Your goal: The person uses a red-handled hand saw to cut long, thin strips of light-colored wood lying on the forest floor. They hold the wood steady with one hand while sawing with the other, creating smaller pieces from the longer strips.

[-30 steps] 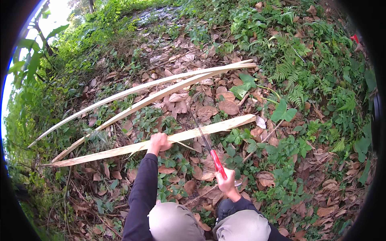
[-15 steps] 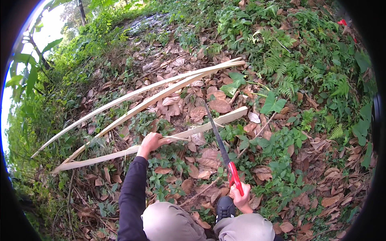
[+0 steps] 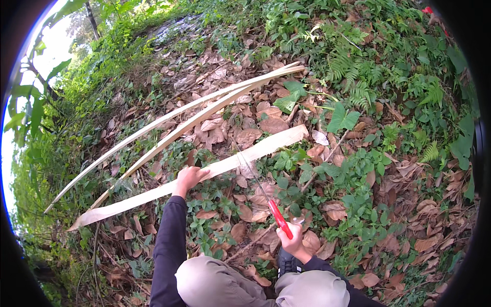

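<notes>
A long pale wooden plank (image 3: 266, 146) lies across the ground before me, its broad face turned up. My left hand (image 3: 188, 180) is closed around its near edge, left of the plank's middle. In my right hand (image 3: 291, 239) is the red handle of a handsaw (image 3: 279, 217). The saw's thin dark blade points away from me, and its far part lies over the plank, to the right of my left hand. Whether the teeth touch the wood I cannot tell.
Beyond the plank lie two more long pale wooden strips (image 3: 169, 138), meeting at their right ends. Brown dry leaves (image 3: 422, 210), ferns (image 3: 353, 64) and low green plants cover the ground. A thin stick (image 3: 327, 161) lies to the right. My dark shoe (image 3: 288, 262) shows between my knees.
The plank has rolled so its broad face shows. My right hand has moved left and slightly up with the saw, bringing the blade closer to my left hand.
</notes>
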Demonstrator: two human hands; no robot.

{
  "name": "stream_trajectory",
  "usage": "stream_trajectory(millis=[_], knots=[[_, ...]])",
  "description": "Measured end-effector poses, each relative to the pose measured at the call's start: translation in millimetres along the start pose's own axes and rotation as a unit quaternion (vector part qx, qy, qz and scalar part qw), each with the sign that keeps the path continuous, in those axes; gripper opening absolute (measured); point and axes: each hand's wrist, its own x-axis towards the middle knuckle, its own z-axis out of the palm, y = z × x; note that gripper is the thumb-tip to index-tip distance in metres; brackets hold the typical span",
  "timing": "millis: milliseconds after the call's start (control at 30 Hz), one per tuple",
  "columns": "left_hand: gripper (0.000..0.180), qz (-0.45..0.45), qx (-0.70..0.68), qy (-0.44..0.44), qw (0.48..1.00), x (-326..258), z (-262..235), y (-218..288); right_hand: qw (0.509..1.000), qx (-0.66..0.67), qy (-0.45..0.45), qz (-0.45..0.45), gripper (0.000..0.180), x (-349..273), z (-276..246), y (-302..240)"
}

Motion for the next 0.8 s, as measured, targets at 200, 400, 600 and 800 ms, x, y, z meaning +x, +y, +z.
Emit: stream_trajectory(millis=[200,400,600,800], knots=[[0.062,0.003,0.019,0.017,1.000,-3.1,3.7,-0.5,0.999,0.033,0.009,0.011,0.022,2.2,-4.4,3.3],[0.059,-0.006,0.018,0.021,1.000,0.1,7.3,-1.0,0.995,0.089,0.006,0.033,0.026,1.7,-9.0,26.0],[0.060,-0.006,0.034,0.027,0.999,-1.0,6.6,-0.7,0.988,0.142,0.001,0.058,0.026,8.7,-2.9,40.9],[0.064,-0.028,0.037,-0.007,0.999,1.1,2.5,3.6,0.990,0.135,-0.028,0.017,0.026,25.4,0.2,44.2]])
